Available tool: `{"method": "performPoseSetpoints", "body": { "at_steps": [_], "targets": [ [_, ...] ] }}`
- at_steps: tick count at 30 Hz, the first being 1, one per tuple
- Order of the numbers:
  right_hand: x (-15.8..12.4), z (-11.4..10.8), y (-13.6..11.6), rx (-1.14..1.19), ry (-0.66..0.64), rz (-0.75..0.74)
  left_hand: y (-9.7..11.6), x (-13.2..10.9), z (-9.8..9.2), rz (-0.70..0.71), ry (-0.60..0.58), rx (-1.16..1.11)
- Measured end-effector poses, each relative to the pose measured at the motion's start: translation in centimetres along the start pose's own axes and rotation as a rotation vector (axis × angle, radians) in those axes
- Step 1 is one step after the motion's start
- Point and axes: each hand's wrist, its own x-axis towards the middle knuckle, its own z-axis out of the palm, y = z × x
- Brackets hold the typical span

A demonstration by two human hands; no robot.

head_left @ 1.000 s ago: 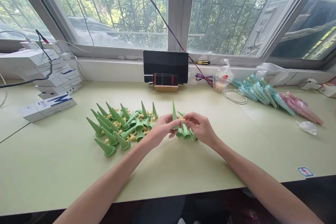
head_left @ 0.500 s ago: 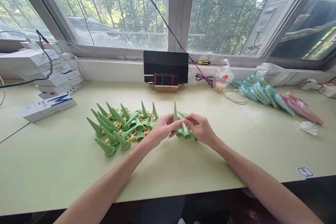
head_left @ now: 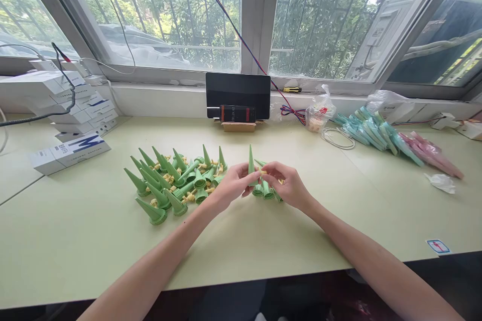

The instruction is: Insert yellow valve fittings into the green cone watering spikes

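Note:
My left hand (head_left: 234,181) is closed around the lower part of a green plastic watering spike (head_left: 251,158), its tip pointing up. Against the spike's side, my right hand (head_left: 288,185) pinches a small pale-yellow plastic valve (head_left: 263,172) between thumb and forefinger. How far the valve sits in the spike is hidden by the fingers. Beneath the hands lie a few more green spikes (head_left: 267,191), their open ends facing me. To the left of my left hand spreads a pile of similar spikes (head_left: 179,204) with yellow valves among them.
A phone (head_left: 238,114) showing a timer leans before a dark tablet (head_left: 238,88). White boxes (head_left: 71,153) are stacked on the left. Bagged teal pieces (head_left: 376,130), pink pieces (head_left: 433,155) and a coiled white cable (head_left: 338,139) lie at the right back.
My right fingertips have shifted slightly, and more of the yellow valve shows between them. My left hand and the spike stay almost in place.

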Motion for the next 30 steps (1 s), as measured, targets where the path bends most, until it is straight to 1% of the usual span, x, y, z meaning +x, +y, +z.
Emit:
{"method": "performPoseSetpoints", "body": {
  "at_steps": [7, 18, 24, 30],
  "targets": [
    [0.06, -0.01, 0.10, -0.020, 0.009, 0.009, 0.06, -0.02, 0.08, -0.009, 0.020, -0.002],
    [-0.01, -0.06, 0.37, -0.059, -0.017, 0.038, 0.36, -0.08, 0.20, -0.021, -0.022, -0.015],
    [-0.12, -0.07, -0.17, -0.022, -0.015, 0.000, 0.10, -0.02, 0.04, -0.008, -0.005, -0.039],
    [-0.07, -0.06, 0.03, -0.019, -0.010, 0.000, 0.04, 0.00, 0.03, -0.020, -0.006, -0.035]
  ]
}}
